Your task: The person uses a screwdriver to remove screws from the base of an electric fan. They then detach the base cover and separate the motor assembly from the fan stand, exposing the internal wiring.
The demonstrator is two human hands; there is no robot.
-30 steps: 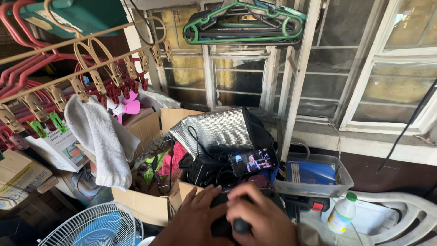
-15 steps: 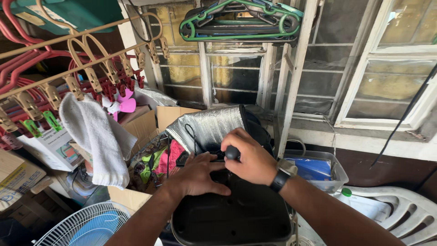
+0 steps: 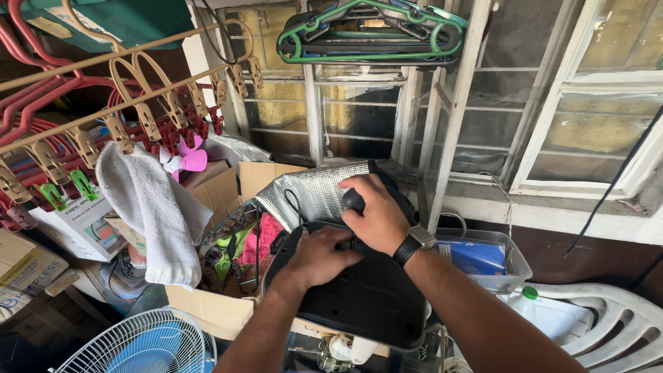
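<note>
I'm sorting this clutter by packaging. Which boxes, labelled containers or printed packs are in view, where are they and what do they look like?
White printed box: far left under the clip hanger, coloured picture on its side.
Tan printed carton: left edge, flattened.
Open brown carton: left of the left hand, plain.
Blue pack: inside the clear tub, right of the right hand.
White bottle: lower right, green cap.

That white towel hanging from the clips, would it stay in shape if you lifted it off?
Probably not. The white towel droops in soft folds from the clip rack, so it looks floppy. It seems light, since small clips carry it. Its nubby cloth looks unlikely to slip.
</note>
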